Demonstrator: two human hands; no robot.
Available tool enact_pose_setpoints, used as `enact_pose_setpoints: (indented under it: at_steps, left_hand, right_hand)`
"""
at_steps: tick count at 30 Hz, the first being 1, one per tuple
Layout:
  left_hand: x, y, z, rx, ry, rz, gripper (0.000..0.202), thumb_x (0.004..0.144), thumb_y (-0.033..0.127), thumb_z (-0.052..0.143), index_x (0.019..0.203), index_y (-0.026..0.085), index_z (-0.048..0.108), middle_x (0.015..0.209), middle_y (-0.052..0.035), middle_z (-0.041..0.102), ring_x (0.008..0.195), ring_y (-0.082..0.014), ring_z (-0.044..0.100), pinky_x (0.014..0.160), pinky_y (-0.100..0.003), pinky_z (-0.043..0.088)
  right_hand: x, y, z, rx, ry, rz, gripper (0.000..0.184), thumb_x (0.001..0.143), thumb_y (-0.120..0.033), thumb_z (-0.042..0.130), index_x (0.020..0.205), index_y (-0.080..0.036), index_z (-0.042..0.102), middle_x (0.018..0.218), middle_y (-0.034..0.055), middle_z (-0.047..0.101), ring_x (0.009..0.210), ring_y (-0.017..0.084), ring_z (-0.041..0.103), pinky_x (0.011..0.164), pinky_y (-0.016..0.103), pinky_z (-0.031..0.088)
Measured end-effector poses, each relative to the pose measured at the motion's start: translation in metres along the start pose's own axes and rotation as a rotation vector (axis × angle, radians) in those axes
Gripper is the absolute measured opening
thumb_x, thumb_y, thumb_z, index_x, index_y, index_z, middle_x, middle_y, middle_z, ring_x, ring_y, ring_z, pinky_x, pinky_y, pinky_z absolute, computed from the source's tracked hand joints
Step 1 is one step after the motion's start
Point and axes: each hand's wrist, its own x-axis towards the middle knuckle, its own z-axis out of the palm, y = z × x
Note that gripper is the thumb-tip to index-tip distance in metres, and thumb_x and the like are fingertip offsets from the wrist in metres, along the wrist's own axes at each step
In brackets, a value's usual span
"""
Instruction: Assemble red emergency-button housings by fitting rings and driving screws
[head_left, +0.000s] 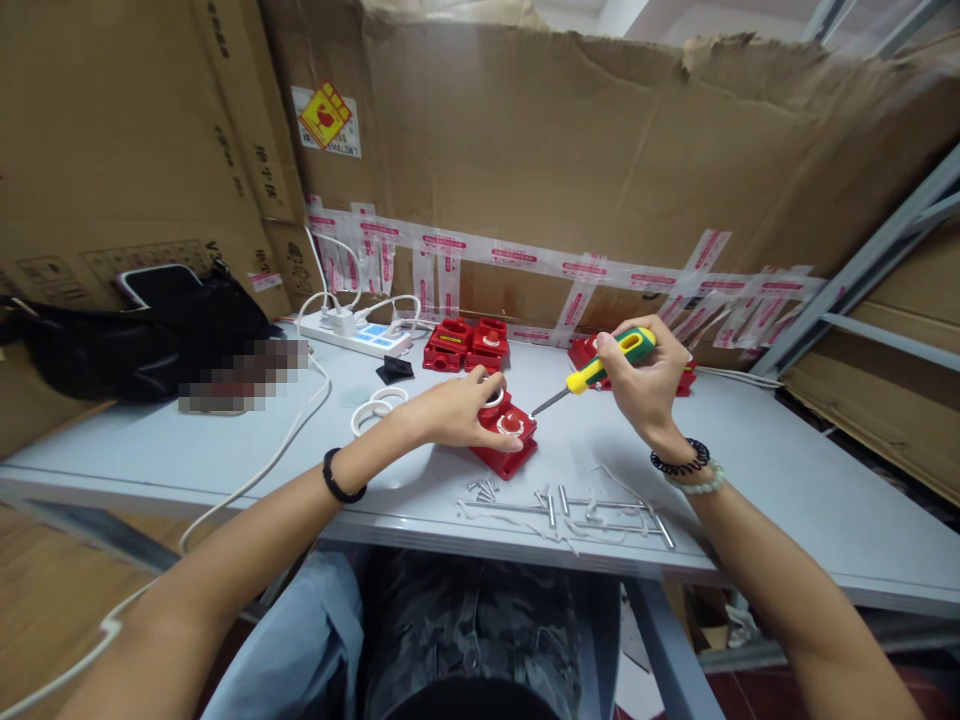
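Observation:
My right hand is closed around the green and yellow handle of a screwdriver. The screwdriver's shaft slants down to the left, its tip at a corner of a red block-shaped part. A small light-coloured spot, perhaps a screw head, shows at that corner. My left hand grips the same red part from the left, thumb across its near face and fingers over the back. On top of the part sits a round red knob with a white ring around it. Small screws lie on the table just in front.
Metal T-shaped rods and white strings lie near the front edge. White rings and a black scrap are left of my hand. More red parts and a power strip stand behind; cardboard walls the back.

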Motion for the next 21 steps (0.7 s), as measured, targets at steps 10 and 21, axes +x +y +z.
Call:
enact_pose_setpoints:
  at_steps: [10,21]
  left_hand:
    - [0.0,0.0,0.0,-0.018,0.008,0.012,0.081,0.066,0.082,0.046,0.118,0.019,0.043,0.114,-0.0121,0.05,0.084,-0.0257,0.06,0.071,-0.033,0.043]
    - [0.001,-0.001,0.002,0.026,0.031,0.024,0.082,0.067,0.082,0.045,0.118,0.018,0.043,0.111,-0.0116,0.051,0.084,-0.0263,0.06,0.07,-0.033,0.042]
  right_hand:
    - [0.0,-0.007,-0.001,-0.019,-0.039,-0.084,0.012,0.072,-0.02,0.065,0.069,-0.02,0.053,0.057,-0.007,0.046,0.049,0.007,0.041,0.046,0.022,0.035]
    - [0.023,-0.035,0.015,-0.095,-0.356,-0.123,0.018,0.072,-0.024,0.064,0.067,-0.02,0.047,0.057,-0.0064,0.042,0.051,0.007,0.036,0.048,0.022,0.033]
